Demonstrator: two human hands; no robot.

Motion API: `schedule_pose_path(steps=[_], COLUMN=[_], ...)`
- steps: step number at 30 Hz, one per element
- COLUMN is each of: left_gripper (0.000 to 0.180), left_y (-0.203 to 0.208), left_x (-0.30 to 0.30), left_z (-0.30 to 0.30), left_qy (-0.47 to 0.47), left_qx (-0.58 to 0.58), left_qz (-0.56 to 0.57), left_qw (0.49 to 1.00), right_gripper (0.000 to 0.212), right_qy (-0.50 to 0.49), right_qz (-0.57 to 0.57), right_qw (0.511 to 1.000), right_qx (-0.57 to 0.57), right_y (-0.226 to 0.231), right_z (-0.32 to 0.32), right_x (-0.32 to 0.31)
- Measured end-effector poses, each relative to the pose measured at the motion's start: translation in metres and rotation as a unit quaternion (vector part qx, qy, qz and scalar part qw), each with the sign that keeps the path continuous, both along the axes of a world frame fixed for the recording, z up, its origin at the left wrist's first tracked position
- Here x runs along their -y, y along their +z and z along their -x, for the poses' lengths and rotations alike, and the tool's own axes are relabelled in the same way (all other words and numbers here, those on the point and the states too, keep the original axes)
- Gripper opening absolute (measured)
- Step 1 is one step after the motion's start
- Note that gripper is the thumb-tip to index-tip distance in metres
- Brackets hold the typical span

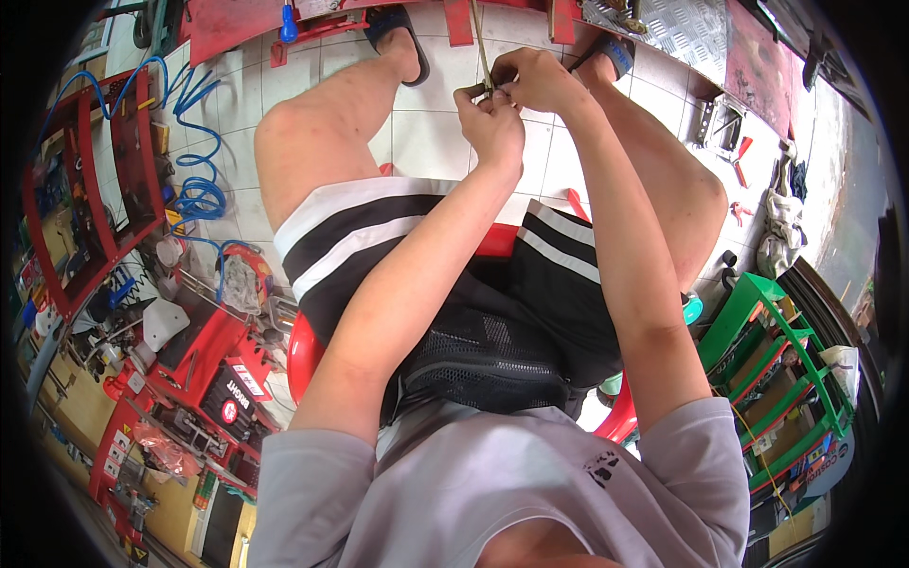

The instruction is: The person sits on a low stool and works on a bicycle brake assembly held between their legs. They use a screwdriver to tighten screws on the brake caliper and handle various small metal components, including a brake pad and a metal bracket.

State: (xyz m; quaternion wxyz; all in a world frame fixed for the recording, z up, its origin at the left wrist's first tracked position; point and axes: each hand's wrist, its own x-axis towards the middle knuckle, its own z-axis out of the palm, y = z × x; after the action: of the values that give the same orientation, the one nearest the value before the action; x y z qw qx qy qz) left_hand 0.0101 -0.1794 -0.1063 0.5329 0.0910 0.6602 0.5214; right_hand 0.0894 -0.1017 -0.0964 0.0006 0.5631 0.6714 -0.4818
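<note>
A thin tan-green cable (480, 43) runs down from the red metal stand (459, 21) at the top to my two hands, which meet between my knees. My left hand (494, 131) is closed in a pinch around the lower end of the cable. Right beside it, my right hand (542, 81) pinches with thumb and forefinger close to the same end. Something small and dark sits between the fingertips, mostly covered by them. A blue-handled screwdriver (288, 25) hangs at the stand's edge on the left.
I sit on a red stool (305, 360) over white floor tiles. A coiled blue air hose (199, 194) lies left, near a red rack (140, 180) and red tool cases (204, 341). On the right are a green rack (757, 355), a metal bracket (720, 123) and red-handled pliers (741, 161).
</note>
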Motion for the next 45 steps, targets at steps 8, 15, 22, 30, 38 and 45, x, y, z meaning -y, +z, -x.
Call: schedule_pose_path(steps=[8, 15, 22, 30, 38, 45], left_gripper=[0.014, 0.015, 0.024, 0.017, 0.015, 0.015], left_y=[0.002, 0.001, 0.005, 0.004, 0.005, 0.004], left_x=[0.000, 0.002, 0.001, 0.000, 0.000, -0.001], left_z=[-0.006, -0.005, -0.004, -0.006, -0.006, -0.008], left_qy=[0.041, 0.043, 0.033, 0.052, 0.065, 0.069], left_qx=[0.007, 0.007, 0.042, 0.025, 0.053, 0.076], left_qz=[-0.004, -0.008, -0.011, -0.010, -0.009, -0.008], left_qw=[0.999, 0.999, 0.999, 0.998, 0.996, 0.995], right_gripper=[0.025, 0.025, 0.025, 0.022, 0.022, 0.023], right_qy=[0.023, 0.016, 0.007, -0.018, 0.018, -0.015], right_qz=[-0.068, -0.016, -0.034, -0.019, -0.031, -0.030], right_qw=[0.997, 1.000, 0.999, 1.000, 0.999, 0.999], right_qx=[-0.001, 0.006, 0.000, 0.013, 0.017, 0.007], right_y=[-0.008, -0.004, -0.010, -0.008, -0.006, -0.017], right_z=[-0.003, -0.003, -0.003, -0.002, -0.004, -0.007], right_x=[0.003, -0.001, 0.002, 0.002, -0.001, -0.001])
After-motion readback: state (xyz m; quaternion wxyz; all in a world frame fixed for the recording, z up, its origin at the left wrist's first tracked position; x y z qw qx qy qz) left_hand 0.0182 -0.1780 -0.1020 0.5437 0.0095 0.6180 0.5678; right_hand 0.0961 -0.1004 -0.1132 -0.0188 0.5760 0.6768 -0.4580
